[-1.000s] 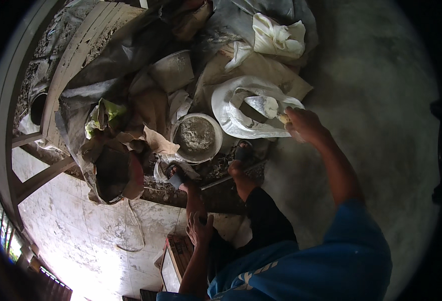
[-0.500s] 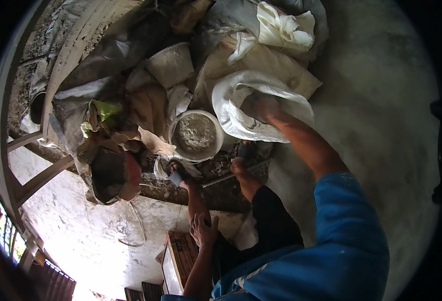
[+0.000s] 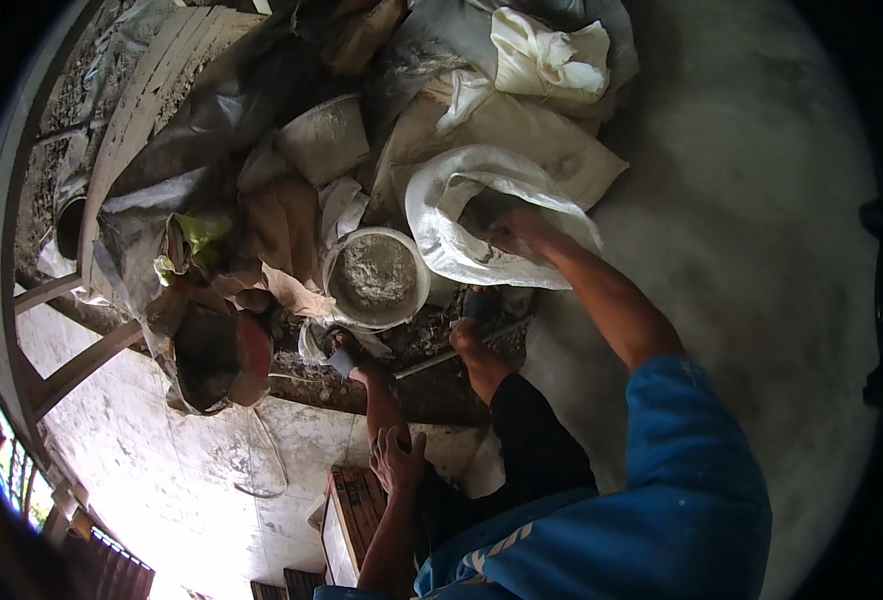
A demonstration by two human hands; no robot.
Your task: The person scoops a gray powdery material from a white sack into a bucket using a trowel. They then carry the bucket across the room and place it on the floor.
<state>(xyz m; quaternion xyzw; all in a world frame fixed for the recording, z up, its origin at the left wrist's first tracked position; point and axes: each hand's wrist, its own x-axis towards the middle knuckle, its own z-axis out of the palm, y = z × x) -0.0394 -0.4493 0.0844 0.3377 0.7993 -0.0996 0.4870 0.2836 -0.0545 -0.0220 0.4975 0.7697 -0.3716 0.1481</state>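
My right hand (image 3: 519,230) reaches into the mouth of a white woven sack (image 3: 429,225). Shade and blur inside the sack hide what its fingers do, and I cannot make out any tool there. My left hand (image 3: 397,460) lies on my left leg near the knee, fingers spread, holding nothing. Left of the sack stands a round pale bucket (image 3: 419,295) with grey-white powdery material (image 3: 374,272) in it. The bucket sits just beyond my feet.
A second pale bucket (image 3: 323,140) lies tilted behind the first. Torn brown paper (image 3: 286,225), a dark container with a red side (image 3: 254,345) and a green-patterned bag (image 3: 198,232) are at left. A folded white sack (image 3: 549,52) lies far back; a wooden box (image 3: 356,510) stands near.
My right hand has shifted slightly within the sack and its fingers show a little more. The whole view has moved a little; my left hand stays on the leg.
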